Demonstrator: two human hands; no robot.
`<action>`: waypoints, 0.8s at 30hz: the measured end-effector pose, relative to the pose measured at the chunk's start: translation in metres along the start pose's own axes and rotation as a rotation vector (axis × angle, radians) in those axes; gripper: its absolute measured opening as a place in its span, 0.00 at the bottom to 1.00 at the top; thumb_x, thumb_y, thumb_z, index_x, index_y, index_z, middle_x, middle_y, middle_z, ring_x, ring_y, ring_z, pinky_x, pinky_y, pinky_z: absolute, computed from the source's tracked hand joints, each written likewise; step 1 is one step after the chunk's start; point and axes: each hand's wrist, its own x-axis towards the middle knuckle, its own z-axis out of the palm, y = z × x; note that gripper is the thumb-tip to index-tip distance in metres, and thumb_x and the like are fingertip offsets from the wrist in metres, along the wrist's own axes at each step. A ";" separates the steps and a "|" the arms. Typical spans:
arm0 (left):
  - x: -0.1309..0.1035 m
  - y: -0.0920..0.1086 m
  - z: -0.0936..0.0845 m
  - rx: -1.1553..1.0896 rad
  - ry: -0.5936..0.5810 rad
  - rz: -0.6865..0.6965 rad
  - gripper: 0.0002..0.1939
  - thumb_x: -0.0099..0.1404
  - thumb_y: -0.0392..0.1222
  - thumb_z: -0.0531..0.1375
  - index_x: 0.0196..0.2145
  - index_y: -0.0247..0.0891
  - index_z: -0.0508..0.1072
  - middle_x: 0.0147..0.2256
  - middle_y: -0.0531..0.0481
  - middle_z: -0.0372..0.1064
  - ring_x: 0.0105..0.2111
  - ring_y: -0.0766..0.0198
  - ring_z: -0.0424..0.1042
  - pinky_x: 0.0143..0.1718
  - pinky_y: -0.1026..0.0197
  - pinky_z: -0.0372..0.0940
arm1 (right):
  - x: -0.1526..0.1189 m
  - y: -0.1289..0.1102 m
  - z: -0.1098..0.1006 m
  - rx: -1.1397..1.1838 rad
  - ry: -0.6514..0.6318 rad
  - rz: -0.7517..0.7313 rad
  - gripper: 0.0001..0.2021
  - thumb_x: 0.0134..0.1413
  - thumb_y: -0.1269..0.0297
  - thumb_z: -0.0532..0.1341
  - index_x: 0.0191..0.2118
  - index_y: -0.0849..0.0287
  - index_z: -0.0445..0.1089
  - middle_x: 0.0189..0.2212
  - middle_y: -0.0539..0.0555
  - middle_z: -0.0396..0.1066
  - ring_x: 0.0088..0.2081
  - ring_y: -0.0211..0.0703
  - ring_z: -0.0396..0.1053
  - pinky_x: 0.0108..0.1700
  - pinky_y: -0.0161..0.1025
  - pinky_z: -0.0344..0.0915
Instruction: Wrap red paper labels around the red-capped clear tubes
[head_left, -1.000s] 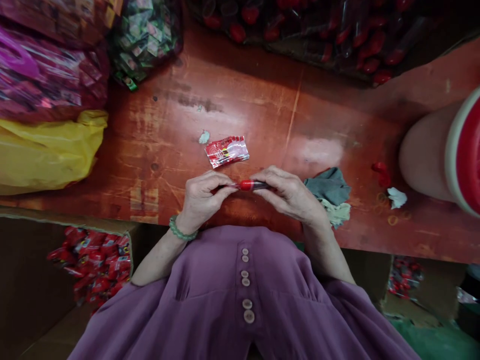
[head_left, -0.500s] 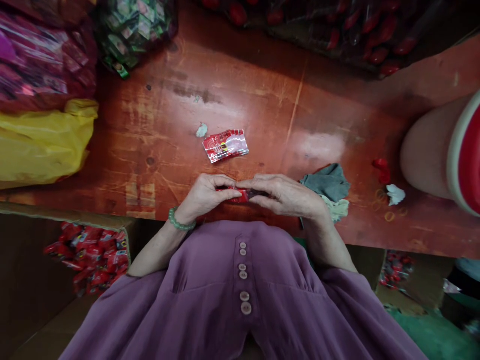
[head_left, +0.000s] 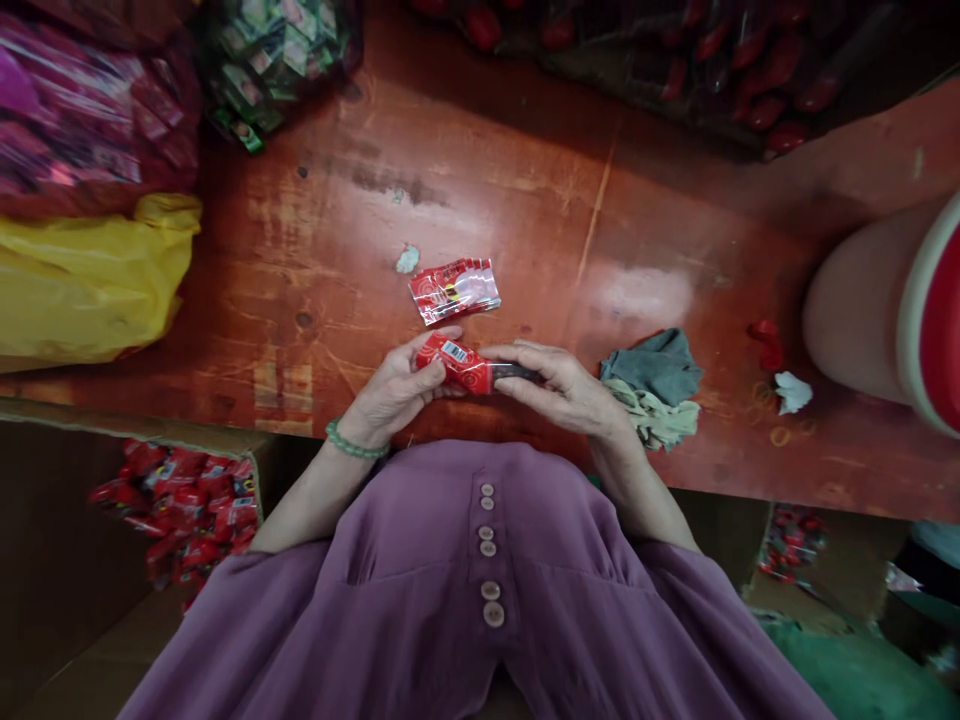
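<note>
In my left hand (head_left: 396, 388) is a red printed wrapper (head_left: 463, 364) with a white barcode label, pinched with the thumb on top. A dark slim object (head_left: 514, 371) sticks out of the wrapper's right end. My right hand (head_left: 562, 388) has closed its thumb and fingers round that dark object; its kind I cannot make out. Just beyond my hands lies a fanned stack of flat red wrappers (head_left: 456, 290) on the reddish wooden table (head_left: 517, 200).
Grey and pale cloths (head_left: 654, 366) lie right of my hands, with rubber bands (head_left: 780, 436) farther right beside a large bucket (head_left: 855, 300). Plastic bags (head_left: 90, 285) fill the left side. A carton (head_left: 259, 480) of red packets stands below the table edge at left.
The red wrapper has turned up into fuller view, its barcode now showing. My left hand has opened out around it, and my right hand has shifted slightly left.
</note>
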 end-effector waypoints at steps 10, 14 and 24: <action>0.000 -0.022 0.027 -0.069 0.186 0.056 0.17 0.47 0.50 0.75 0.29 0.37 0.81 0.30 0.49 0.79 0.29 0.68 0.76 0.34 0.64 0.73 | -0.002 0.002 0.026 -0.016 0.209 0.023 0.16 0.66 0.61 0.57 0.56 0.57 0.70 0.43 0.56 0.75 0.43 0.43 0.72 0.48 0.44 0.69; 0.001 -0.022 0.037 -0.137 0.277 0.030 0.19 0.40 0.51 0.77 0.27 0.37 0.81 0.28 0.51 0.79 0.27 0.70 0.75 0.31 0.67 0.72 | -0.008 0.006 0.046 0.001 0.424 0.085 0.16 0.65 0.61 0.56 0.55 0.56 0.70 0.40 0.55 0.74 0.40 0.43 0.71 0.44 0.44 0.70; 0.010 -0.027 0.048 -0.098 0.287 0.106 0.20 0.42 0.54 0.75 0.26 0.35 0.80 0.24 0.51 0.76 0.23 0.71 0.71 0.30 0.67 0.68 | -0.008 0.013 0.078 -0.166 0.783 -0.017 0.16 0.66 0.63 0.56 0.56 0.58 0.69 0.39 0.57 0.75 0.39 0.44 0.73 0.42 0.44 0.73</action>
